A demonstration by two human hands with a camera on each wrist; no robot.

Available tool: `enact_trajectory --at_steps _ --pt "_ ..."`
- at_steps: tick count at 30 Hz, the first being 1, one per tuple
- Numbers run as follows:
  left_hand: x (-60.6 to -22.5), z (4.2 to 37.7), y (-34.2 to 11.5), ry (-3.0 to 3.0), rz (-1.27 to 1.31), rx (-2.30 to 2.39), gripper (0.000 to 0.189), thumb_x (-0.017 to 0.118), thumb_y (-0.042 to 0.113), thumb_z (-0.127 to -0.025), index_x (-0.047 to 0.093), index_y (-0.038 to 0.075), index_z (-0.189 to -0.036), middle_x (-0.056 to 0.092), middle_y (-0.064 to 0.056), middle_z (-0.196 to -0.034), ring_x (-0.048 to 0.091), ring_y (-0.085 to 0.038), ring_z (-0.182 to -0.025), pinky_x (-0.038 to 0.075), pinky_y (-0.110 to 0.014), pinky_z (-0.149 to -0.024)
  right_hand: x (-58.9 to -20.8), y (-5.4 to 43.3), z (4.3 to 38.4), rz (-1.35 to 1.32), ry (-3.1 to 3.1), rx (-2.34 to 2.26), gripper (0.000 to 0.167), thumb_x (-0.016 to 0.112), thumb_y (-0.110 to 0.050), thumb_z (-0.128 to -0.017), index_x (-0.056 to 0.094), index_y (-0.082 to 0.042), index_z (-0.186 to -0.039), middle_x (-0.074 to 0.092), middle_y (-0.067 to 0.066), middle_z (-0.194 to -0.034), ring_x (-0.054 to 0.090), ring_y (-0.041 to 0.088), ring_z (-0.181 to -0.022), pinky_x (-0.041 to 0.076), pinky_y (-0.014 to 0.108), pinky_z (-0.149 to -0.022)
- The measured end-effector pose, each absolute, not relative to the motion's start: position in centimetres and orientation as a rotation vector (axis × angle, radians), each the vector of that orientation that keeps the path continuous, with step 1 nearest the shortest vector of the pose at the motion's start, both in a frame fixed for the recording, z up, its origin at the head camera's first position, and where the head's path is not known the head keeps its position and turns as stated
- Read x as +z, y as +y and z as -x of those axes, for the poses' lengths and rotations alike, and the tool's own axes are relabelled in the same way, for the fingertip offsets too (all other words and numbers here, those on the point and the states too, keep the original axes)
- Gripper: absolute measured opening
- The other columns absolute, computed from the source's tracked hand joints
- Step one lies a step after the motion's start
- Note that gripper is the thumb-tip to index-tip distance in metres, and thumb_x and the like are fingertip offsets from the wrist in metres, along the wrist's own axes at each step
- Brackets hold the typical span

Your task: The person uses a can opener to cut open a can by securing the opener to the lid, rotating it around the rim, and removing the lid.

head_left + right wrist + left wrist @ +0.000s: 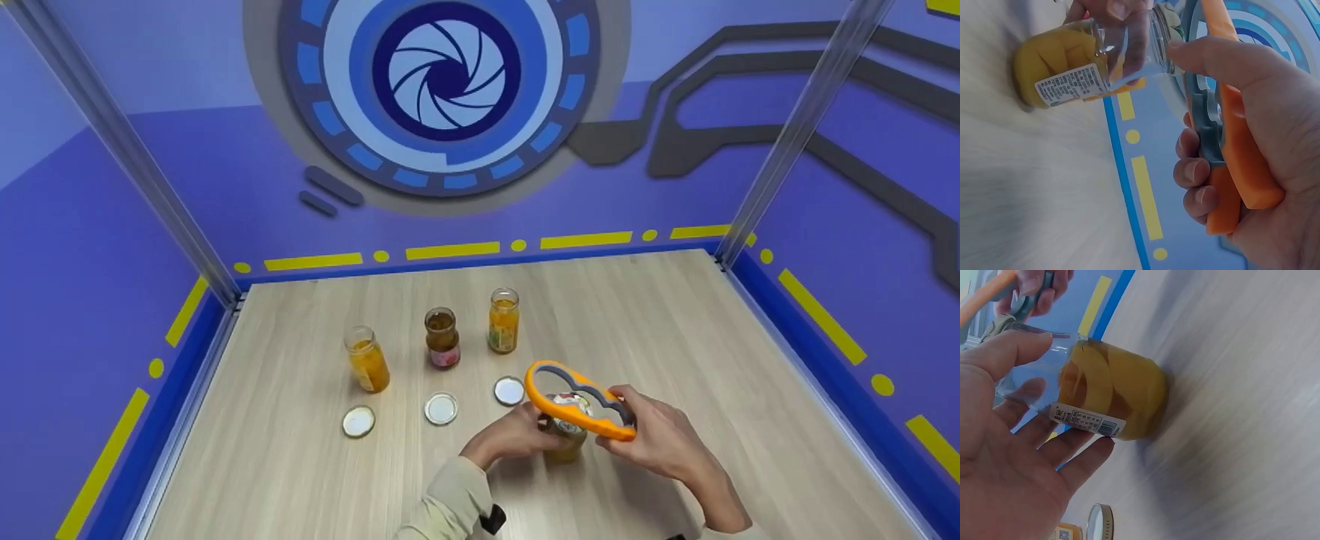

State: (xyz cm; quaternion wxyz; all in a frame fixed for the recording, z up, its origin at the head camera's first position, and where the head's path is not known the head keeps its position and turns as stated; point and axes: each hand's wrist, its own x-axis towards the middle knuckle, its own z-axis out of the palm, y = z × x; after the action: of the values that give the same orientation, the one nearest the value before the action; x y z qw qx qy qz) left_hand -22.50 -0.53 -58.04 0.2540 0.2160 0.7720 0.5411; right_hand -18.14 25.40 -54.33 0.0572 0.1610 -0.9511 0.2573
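A glass jar of yellow fruit pieces [566, 450] stands on the table near its front, with a patterned lid [1171, 28] on its mouth. My left hand [514, 433] holds this jar by its upper part, thumb on one side and fingers on the other. In the left wrist view a barcode label [1088, 419] shows on the glass. My right hand [664, 435] grips the handle end of an orange jar opener [559, 410] with grey scalloped inner edges. The opener's loop overlaps the lid in the head view. In the right wrist view my right thumb reaches to the lid's edge.
Three lidless jars stand farther back: one orange-filled at left [367, 364], a brown one [443, 341] in the middle, another orange-filled [503, 326]. Before them lie three loose lids: left [358, 421], middle [441, 409] and right [509, 391]. Blue panels [420, 232] enclose the table.
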Motion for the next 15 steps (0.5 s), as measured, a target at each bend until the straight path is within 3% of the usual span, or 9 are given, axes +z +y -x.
enact_trajectory --at_steps 8,15 --pt "-58.5 21.9 -0.5 2.016 -0.61 1.555 0.057 0.081 0.027 -0.088 0.058 0.028 -0.14 0.062 0.016 -0.13 0.056 -0.004 -0.12 0.039 -0.033 -0.112 -54.4 24.5 18.2 -0.59 -2.882 0.71 0.063 0.09 -0.041 -0.073 0.063 -0.02 -0.125 0.071 -0.005 -0.101 0.057 0.004 -0.077 0.05 0.031 -0.067" --pt "-59.3 21.0 -0.3 2.017 -0.532 1.623 0.057 0.082 0.032 -0.089 0.059 0.029 -0.141 0.062 0.018 -0.13 0.057 -0.004 -0.12 0.039 -0.037 -0.113 -53.8 24.0 17.6 -0.62 -2.887 0.654 0.06 0.089 -0.042 -0.074 0.063 -0.023 -0.125 0.071 -0.009 -0.106 0.061 0.007 -0.081 0.051 0.033 -0.069"
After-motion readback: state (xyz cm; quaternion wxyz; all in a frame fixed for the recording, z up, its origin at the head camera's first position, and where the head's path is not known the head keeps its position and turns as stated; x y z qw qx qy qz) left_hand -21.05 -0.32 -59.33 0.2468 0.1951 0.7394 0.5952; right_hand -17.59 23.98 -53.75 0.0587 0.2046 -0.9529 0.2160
